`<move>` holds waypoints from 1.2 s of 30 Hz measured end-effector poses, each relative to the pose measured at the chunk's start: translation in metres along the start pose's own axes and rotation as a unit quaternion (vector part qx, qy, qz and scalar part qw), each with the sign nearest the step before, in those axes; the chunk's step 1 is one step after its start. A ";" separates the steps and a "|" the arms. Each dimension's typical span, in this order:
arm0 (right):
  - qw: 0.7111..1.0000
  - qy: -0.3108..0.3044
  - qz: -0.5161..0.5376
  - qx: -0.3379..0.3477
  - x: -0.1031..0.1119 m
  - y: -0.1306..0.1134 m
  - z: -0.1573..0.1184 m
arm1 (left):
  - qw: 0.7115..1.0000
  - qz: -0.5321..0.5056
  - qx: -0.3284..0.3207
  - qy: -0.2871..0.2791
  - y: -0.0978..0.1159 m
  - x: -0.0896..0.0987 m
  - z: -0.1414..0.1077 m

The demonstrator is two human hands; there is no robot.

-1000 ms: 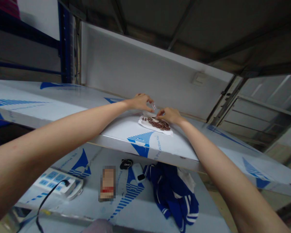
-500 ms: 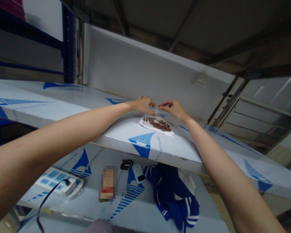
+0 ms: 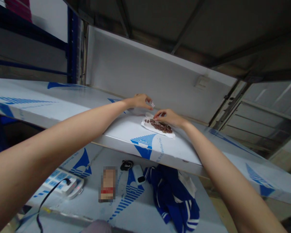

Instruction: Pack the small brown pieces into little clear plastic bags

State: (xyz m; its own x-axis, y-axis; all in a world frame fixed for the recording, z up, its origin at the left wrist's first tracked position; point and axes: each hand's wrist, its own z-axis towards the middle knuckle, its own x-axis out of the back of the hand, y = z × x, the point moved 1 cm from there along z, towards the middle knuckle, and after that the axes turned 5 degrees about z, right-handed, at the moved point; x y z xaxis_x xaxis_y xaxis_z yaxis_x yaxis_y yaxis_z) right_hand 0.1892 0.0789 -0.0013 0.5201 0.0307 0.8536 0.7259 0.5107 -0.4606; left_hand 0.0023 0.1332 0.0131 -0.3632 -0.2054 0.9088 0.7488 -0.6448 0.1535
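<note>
Above the upper shelf, my left hand (image 3: 140,101) is closed around a small clear plastic thing (image 3: 150,103), perhaps a bag or little cup; its exact kind is too blurred to tell. My right hand (image 3: 168,117) is lowered to a white paper sheet (image 3: 171,135). Its thumb and fingertips pinch together at the back edge of a pile of small dark brown pieces (image 3: 161,127). Whether a piece is between those fingertips cannot be made out. Several brown pieces lie a little apart at the sheet's left end.
The shelf (image 3: 116,134) is covered in printed protective film. On the level below lie a power strip (image 3: 60,184) with a black cord, a blurred-out item (image 3: 108,184), a black coiled item (image 3: 126,165), a pale device (image 3: 138,173) and blue-white clothing (image 3: 174,197). A dark shelf hangs overhead.
My right hand has come down and away from the clear plastic thing to the brown pieces. My left hand, still holding it, has shifted slightly left and up.
</note>
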 end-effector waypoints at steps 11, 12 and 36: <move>0.998 -0.002 -0.052 -0.039 -0.006 -0.005 0.001 | 1.000 0.017 -0.007 -0.020 -0.001 0.000 -0.002; 0.998 0.000 -0.048 -0.036 -0.006 -0.004 0.001 | 0.999 0.017 -0.014 -0.023 0.000 0.000 -0.002; 0.972 0.212 -0.089 -0.044 0.013 0.000 0.001 | 0.992 -0.082 -0.083 -0.055 0.009 0.000 -0.009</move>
State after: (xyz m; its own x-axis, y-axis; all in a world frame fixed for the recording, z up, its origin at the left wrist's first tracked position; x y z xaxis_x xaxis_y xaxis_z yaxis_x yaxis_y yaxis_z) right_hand 0.1957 0.0796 0.0105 0.5074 -0.4173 0.7540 0.8476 0.3991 -0.3496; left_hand 0.0036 0.1207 0.0105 -0.4021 -0.0125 0.9155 0.5799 -0.7773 0.2441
